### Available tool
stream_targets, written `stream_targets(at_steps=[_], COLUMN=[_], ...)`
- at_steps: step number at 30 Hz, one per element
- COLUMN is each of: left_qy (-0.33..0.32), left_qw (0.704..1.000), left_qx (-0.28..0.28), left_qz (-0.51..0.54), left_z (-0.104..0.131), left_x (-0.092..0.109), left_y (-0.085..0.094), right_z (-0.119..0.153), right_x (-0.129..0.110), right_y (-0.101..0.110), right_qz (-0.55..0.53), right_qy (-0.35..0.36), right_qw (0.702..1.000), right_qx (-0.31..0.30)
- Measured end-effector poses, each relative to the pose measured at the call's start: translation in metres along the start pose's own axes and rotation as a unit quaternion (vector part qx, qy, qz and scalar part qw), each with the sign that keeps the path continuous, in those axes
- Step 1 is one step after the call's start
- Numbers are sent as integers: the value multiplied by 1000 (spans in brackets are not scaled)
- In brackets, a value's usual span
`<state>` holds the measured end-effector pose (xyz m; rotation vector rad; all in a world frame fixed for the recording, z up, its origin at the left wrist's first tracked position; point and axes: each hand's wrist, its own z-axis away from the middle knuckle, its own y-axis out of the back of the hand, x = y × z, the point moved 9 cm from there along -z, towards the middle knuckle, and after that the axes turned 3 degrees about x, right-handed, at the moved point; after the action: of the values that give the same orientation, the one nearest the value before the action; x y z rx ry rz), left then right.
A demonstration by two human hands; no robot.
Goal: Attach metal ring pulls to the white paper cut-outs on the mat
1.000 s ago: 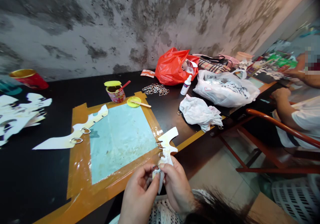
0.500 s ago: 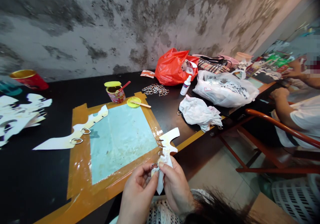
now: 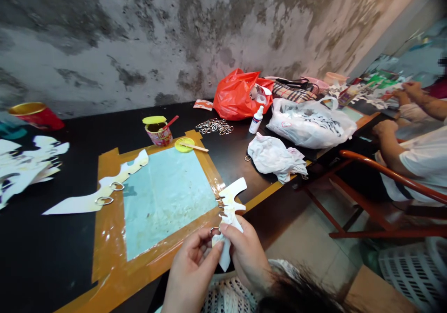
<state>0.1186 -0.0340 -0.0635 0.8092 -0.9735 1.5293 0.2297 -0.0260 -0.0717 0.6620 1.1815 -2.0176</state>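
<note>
Grips a white cut strip [image 3: 232, 203] at lower center of the frame, below the right corner of a blue sheet [image 3: 167, 196]. Pinches the lower part of it from the left between thumb and fingers of the left hand [image 3: 192, 261], right next to a metal ring [image 3: 214, 229]. Clasps it from the other side with the right hand [image 3: 249, 252], thumb pressed on the front, other fingers mostly hidden behind. Shows more metal rings along the left edge of the upper part.

Has the blue sheet framed by brown tape [image 3: 108, 229] on a black table [image 3: 38, 248]. Across the left edge of the frame of tape, displays a second white strip [image 3: 71, 204] with two rings on it. Farther left, shows a pile of white pieces [image 3: 33, 168], with a red container [image 3: 44, 117] at upper left.

Above the sheet, bears an open tub [image 3: 161, 137] with a red stick, and beside it a yellow lid [image 3: 180, 148] with a wooden stick across it. Toward upper center, includes a heap of rings [image 3: 214, 126], a red bag [image 3: 228, 96] and a white bottle [image 3: 256, 121]; to their right, a white plastic bag [image 3: 310, 124], with a crumpled cloth [image 3: 274, 157] nearer.
</note>
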Motion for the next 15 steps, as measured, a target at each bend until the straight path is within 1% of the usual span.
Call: stream_targets(at_steps=[4,6,10,13,15], left_qy=[18,17,5,27,45], left_qw=[999,999,999,998,996], left_qx=[25,21,-19,-45,-61], left_qz=[28,36,31,46,55], left_z=[-1,-2,-10,-18,-24], left_x=[-1,2,17,30,39], left_y=[7,8,4,-1,-5], right_z=[-6,-9,-15,-21,-24], right_x=[-12,-20,-35,-50,-58], right_y=[1,-1,-9,-16,-21], right_qz=[47,71,99,133,172], right_qy=[14,25,33,54,61], right_qw=[999,997,993,987,979], right_qx=[-12,-28,-53,-69,-90])
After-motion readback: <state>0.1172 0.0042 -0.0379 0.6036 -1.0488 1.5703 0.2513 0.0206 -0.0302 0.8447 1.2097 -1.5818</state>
